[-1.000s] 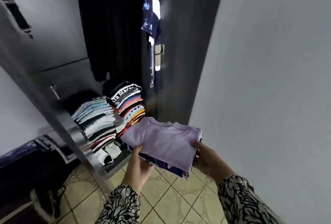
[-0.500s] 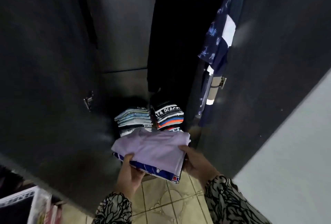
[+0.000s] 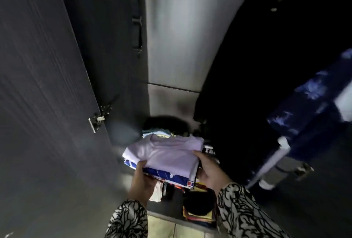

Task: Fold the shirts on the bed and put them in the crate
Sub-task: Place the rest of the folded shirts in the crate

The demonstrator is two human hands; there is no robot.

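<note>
The left hand (image 3: 142, 177) grips the near left edge of a small pile of folded shirts, thumb on top and fingers underneath, out of sight. The right hand (image 3: 208, 171) grasps the near right corner the same way, thumb over the lilac shirt (image 3: 167, 155) that tops the pile. Under it lies a blue shirt (image 3: 167, 176) with white marks, only its near edge showing (whether more lie between them is hard to tell). Both sleeves (image 3: 245, 213) are patterned black and white.

The pile is held inside an open wardrobe (image 3: 171, 37), above stacks of folded clothes (image 3: 198, 216) that are mostly hidden by it and lost in shadow; only a few coloured edges show. The door (image 3: 43, 104) stands open at left, its hinge (image 3: 97, 120) visible. At right hang a black garment (image 3: 238, 104) and a blurred navy printed one (image 3: 308, 110), cut off by the frame. A strip of tiled floor (image 3: 171, 228) shows at the bottom.
</note>
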